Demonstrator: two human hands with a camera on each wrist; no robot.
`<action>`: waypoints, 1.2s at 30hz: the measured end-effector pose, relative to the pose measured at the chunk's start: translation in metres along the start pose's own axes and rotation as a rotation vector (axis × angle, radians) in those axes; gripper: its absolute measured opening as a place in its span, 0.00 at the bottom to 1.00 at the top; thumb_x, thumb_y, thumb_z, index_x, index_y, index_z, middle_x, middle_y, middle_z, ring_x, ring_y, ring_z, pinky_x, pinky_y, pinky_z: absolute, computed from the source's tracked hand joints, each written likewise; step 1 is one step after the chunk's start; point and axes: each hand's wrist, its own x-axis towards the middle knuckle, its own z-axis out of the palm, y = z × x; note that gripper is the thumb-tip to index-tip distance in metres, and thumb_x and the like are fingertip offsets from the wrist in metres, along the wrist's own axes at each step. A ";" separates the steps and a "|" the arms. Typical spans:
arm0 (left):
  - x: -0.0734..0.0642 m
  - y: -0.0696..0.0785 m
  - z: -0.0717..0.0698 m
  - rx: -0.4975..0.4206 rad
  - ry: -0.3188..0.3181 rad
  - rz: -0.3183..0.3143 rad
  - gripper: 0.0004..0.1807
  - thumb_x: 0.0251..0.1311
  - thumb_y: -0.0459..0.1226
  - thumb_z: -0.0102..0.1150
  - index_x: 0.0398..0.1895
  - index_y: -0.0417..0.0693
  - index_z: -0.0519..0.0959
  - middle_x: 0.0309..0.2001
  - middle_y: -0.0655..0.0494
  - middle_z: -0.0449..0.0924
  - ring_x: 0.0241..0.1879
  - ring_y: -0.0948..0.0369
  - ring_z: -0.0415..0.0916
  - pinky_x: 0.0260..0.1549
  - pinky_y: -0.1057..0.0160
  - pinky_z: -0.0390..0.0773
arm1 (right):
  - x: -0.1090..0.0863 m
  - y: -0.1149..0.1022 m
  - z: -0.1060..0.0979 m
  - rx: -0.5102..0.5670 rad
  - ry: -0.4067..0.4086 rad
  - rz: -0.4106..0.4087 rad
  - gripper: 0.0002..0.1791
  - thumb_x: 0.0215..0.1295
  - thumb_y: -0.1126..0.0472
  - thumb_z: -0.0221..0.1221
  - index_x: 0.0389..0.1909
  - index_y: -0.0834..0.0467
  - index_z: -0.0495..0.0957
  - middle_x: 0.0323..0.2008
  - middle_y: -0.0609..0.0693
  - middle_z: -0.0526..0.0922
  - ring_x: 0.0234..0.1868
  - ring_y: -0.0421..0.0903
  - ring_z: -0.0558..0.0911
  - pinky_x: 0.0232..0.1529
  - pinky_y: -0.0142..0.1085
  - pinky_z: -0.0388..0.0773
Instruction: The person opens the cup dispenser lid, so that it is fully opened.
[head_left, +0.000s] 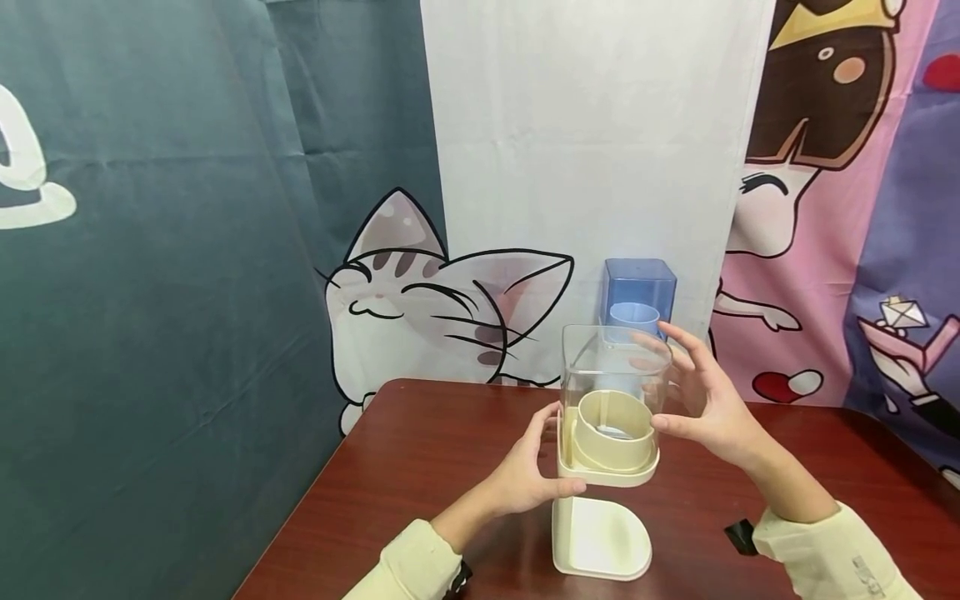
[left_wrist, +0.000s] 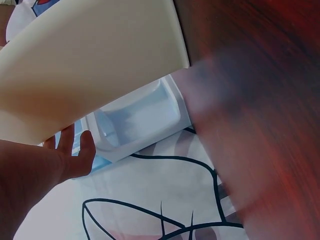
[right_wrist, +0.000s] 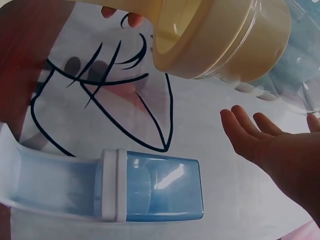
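A cream pet feeder stands upright on the table, its low tray facing me. On its upper holder sits a clear tank, with a round cream collar visible inside. My left hand grips the holder's left side, thumb in front and fingers behind. In the left wrist view, the feeder's broad cream back partly hides those fingers. My right hand is spread at the tank's right side. Its fingers look fairly straight in the right wrist view, with a gap between several fingertips and the plastic; thumb contact is unclear.
Behind the cream feeder stands a similar one with a blue tank and a pale stand. The reddish-brown table reaches back to a printed cloth with cartoon cats. A dark green cloth hangs along the left.
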 end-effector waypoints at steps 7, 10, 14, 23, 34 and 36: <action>0.000 0.003 0.002 -0.019 0.010 -0.007 0.54 0.51 0.39 0.72 0.77 0.54 0.48 0.67 0.50 0.64 0.64 0.56 0.67 0.62 0.53 0.68 | -0.005 -0.003 0.005 -0.095 0.076 0.070 0.58 0.43 0.90 0.60 0.76 0.64 0.46 0.73 0.58 0.62 0.64 0.46 0.73 0.54 0.34 0.77; 0.000 0.005 0.002 -0.025 0.007 -0.014 0.54 0.51 0.38 0.72 0.77 0.54 0.48 0.67 0.50 0.64 0.64 0.56 0.67 0.62 0.50 0.68 | -0.006 -0.005 0.007 -0.120 0.104 0.114 0.58 0.44 0.89 0.61 0.76 0.62 0.47 0.72 0.53 0.63 0.63 0.43 0.74 0.53 0.32 0.77; 0.002 0.007 0.001 -0.047 0.005 -0.014 0.53 0.52 0.38 0.72 0.77 0.52 0.48 0.67 0.51 0.64 0.64 0.59 0.67 0.62 0.56 0.69 | -0.006 -0.005 0.014 -0.131 0.175 0.114 0.57 0.43 0.88 0.62 0.76 0.61 0.50 0.71 0.52 0.65 0.56 0.42 0.77 0.49 0.31 0.78; 0.000 0.005 0.003 -0.096 -0.004 -0.022 0.53 0.53 0.43 0.72 0.77 0.54 0.47 0.66 0.53 0.64 0.64 0.58 0.68 0.61 0.59 0.68 | -0.008 0.000 0.030 -0.080 0.253 0.117 0.62 0.39 0.88 0.62 0.78 0.57 0.47 0.70 0.57 0.63 0.61 0.45 0.74 0.55 0.30 0.75; 0.000 0.003 0.006 -0.119 0.007 -0.006 0.55 0.52 0.57 0.69 0.76 0.55 0.47 0.67 0.57 0.63 0.65 0.57 0.67 0.61 0.61 0.68 | -0.006 0.015 0.036 0.026 0.221 0.073 0.69 0.36 0.90 0.65 0.78 0.53 0.40 0.70 0.61 0.64 0.63 0.48 0.74 0.58 0.36 0.75; 0.000 0.003 0.005 -0.114 0.006 -0.005 0.55 0.52 0.58 0.69 0.76 0.55 0.47 0.67 0.57 0.63 0.65 0.57 0.67 0.61 0.61 0.68 | -0.005 0.017 0.035 0.036 0.206 0.053 0.69 0.38 0.89 0.66 0.78 0.53 0.39 0.70 0.59 0.65 0.63 0.48 0.75 0.59 0.37 0.74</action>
